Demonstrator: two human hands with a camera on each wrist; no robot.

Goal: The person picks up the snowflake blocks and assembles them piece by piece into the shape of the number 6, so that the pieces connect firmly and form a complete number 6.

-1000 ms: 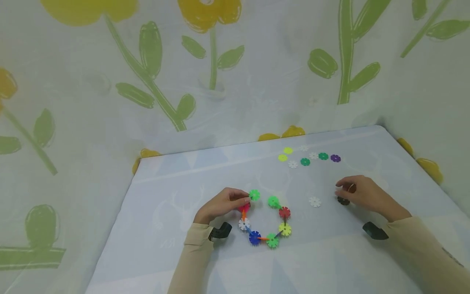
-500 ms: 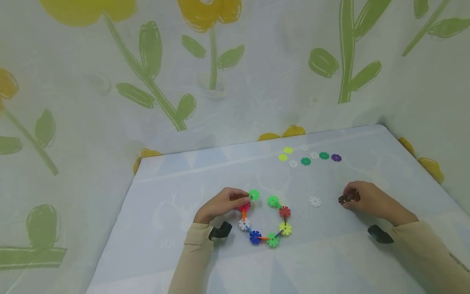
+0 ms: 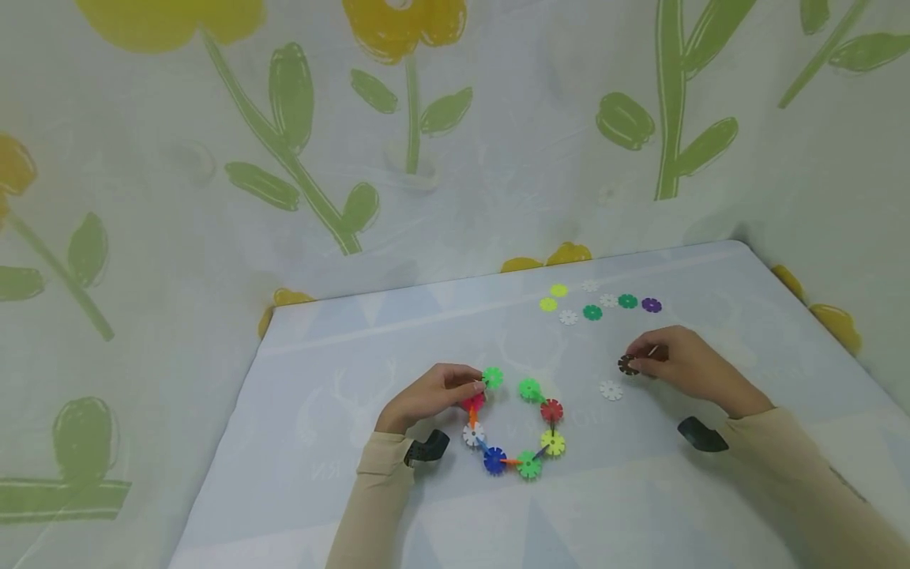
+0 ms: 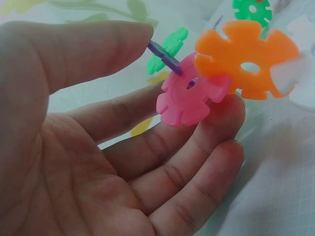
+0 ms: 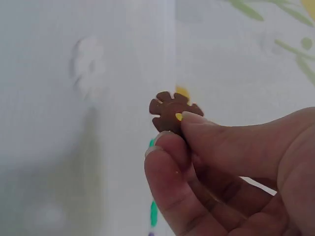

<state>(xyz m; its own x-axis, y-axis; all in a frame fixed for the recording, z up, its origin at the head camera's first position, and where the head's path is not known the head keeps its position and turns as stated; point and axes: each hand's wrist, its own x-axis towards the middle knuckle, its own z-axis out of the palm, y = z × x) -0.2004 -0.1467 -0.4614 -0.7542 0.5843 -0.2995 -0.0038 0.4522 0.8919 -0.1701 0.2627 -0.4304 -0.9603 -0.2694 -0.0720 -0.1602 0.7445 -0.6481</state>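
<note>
A pale wall (image 3: 512,134) is rising behind and along both sides of a table (image 3: 320,332). A yellow bloom (image 3: 178,20) is spreading at the wall's upper left, an orange bloom (image 3: 405,28) is standing to its right, and green stems (image 3: 273,138) are slanting downward with broad leaves (image 3: 291,95) branching off. Yellow petals (image 3: 569,254) are showing just beyond the table's far edge. The tabletop's pale blue-grey surface is bearing faint antler prints (image 3: 341,403) and bluish triangles (image 3: 536,525). Soft, dim light is falling over everything.
</note>
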